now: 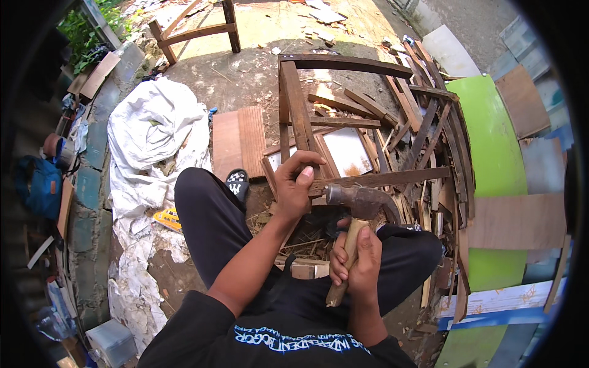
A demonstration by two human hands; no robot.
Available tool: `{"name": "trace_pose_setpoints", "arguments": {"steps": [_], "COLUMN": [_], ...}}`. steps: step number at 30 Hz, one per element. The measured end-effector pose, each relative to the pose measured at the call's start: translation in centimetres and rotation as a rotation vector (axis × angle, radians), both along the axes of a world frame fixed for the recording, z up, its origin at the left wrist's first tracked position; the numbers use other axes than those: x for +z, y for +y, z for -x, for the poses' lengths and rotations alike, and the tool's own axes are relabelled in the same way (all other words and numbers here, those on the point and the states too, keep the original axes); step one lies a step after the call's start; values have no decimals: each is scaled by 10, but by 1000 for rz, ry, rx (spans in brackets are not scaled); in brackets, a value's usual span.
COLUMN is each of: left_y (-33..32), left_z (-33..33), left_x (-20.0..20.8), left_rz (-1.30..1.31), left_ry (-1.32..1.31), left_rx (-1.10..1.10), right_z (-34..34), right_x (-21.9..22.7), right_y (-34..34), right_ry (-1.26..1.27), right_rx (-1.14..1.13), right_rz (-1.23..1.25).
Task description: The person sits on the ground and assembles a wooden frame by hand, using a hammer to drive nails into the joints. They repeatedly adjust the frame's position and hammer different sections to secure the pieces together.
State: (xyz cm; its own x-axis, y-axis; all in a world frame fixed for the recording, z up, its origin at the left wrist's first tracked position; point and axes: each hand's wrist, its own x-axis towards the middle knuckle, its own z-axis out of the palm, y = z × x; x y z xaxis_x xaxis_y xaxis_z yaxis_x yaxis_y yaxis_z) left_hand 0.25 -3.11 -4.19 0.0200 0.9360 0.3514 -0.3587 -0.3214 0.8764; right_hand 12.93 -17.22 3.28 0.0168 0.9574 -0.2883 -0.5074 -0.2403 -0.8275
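My right hand is closed round the pale wooden handle of a claw hammer. Its worn metal head is up, beside the lower bar of a dark wooden frame, with the curved claw pointing right. The fingers of my left hand are curled at the frame's near corner, where an upright post meets that bar, and appear to grip the wood. Whether a small thing such as a nail is between them, I cannot make out. The frame stands between my bent legs, its far end rising toward the back.
A heap of old wood strips lies at the right, beside a green panel. Left of the frame are a brown board and a crumpled white sheet. Another wooden frame stands at the back left.
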Motion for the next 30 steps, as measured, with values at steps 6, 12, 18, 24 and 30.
{"name": "trace_pose_setpoints", "arguments": {"steps": [6,12,18,24,30], "left_y": [-2,-2,0,0,6], "left_z": [9,-1,15,4,14], "left_x": [-6,-5,-10,-7,-9], "left_rz": [12,-5,-4,-25,0], "left_ry": [-28,20,-4,45,-27], "left_rx": [-10,8,-4,-9,-14], "right_z": [-11,1,-9,5,3], "right_x": [3,7,8,11,13], "right_y": [7,1,9,4,1], "right_ry": [48,-56,37,-7,-89], "right_rx": [-229,-34,-225,-82,84], "right_rz": [-35,35,-22,58,46]}}
